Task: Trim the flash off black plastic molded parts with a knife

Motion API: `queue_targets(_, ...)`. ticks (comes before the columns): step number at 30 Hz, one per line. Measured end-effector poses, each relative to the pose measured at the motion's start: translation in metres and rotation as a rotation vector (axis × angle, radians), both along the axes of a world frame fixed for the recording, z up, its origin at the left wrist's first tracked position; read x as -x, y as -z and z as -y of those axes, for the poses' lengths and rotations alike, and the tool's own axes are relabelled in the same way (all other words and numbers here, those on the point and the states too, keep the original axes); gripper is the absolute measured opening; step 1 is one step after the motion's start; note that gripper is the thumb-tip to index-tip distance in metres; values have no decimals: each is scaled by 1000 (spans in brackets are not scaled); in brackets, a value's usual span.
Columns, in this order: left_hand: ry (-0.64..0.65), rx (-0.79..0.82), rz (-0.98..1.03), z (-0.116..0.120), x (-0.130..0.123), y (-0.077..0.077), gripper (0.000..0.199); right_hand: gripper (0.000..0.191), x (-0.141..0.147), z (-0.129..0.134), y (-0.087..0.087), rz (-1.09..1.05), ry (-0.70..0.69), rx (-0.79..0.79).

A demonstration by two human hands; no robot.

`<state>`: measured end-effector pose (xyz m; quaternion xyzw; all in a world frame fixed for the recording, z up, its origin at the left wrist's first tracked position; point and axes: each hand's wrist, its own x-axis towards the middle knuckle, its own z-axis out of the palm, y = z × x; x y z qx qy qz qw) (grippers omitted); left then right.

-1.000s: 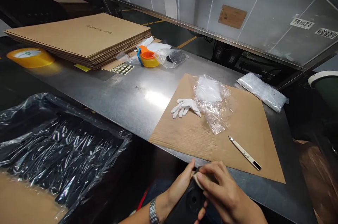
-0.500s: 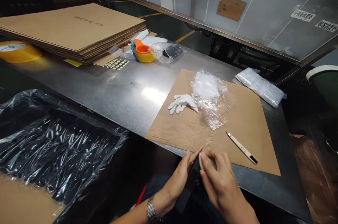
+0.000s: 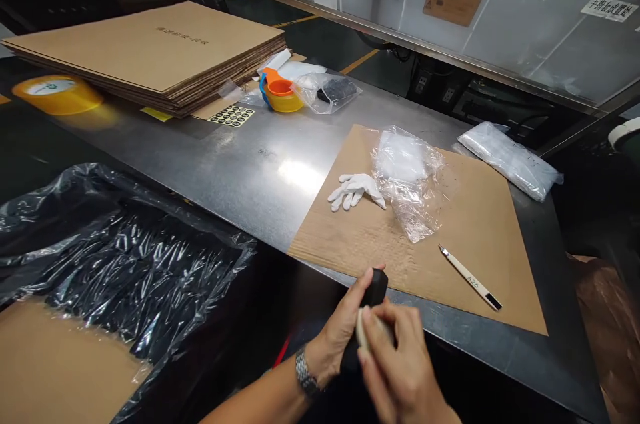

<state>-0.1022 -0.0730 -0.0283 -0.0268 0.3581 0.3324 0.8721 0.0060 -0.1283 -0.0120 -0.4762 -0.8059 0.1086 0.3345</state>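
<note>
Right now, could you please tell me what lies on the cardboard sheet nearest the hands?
A white glove, crumpled clear plastic with something white, and a slim tool marked A26. The cardboard sheet beneath the glove and tool is hidden.

Bare on both hands. Extends left forearm (image 3: pixel 265 387) from the bottom edge, slanting up and to the right, with left wrist (image 3: pixel 313 369) roughly in line. Holds left hand (image 3: pixel 335 337) in a curled grip, thumb directed up and forward. Angles right hand (image 3: pixel 403 357) up and to the left, close beside the left, digits bent in a pinch. Slightly blurred there.
</note>
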Motion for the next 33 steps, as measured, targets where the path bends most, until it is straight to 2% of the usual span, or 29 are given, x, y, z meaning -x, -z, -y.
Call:
queue_targets(3, -58, 99, 152, -8, 3, 2, 52, 52, 11, 15, 15, -119, -12, 11)
queue_targets(6, -82, 125, 217, -11, 3, 2, 38, 55, 6, 23, 26, -175, 28, 21)
queue_targets(11, -142, 230, 264, -10, -3, 6, 21, 55, -4, 25, 26, -175, 73, 31)
queue_targets(14, -167, 288, 265, -12, -5, 8, 28, 56, 5, 32, 30, -80, 127, -16)
queue_targets(18, -174, 314, 265, -16, 0, 5, 39, 54, 0, 35, 44, 41, 156, -204)
queue_targets(22, -208, 211, 203, -21, 9, -8, 35, 50, -34, 17, 51, 76, 182, -267)
queue_targets(25, -182, -46, 8, -18, 11, -21, 11, 47, -65, -9, 53, 105, 324, -186)
queue_targets(28, -79, -260, -120, -9, 11, -27, 26, 37, -86, -36, 61, 150, 437, -81)
queue_targets(31, 1, -205, -164, -2, 11, -23, 15, 32, -96, -54, 71, 193, 449, -51)
queue_targets(33, -24, -99, -201, 0, 11, -18, 15, 33, -103, -59, 75, 217, 483, -45)
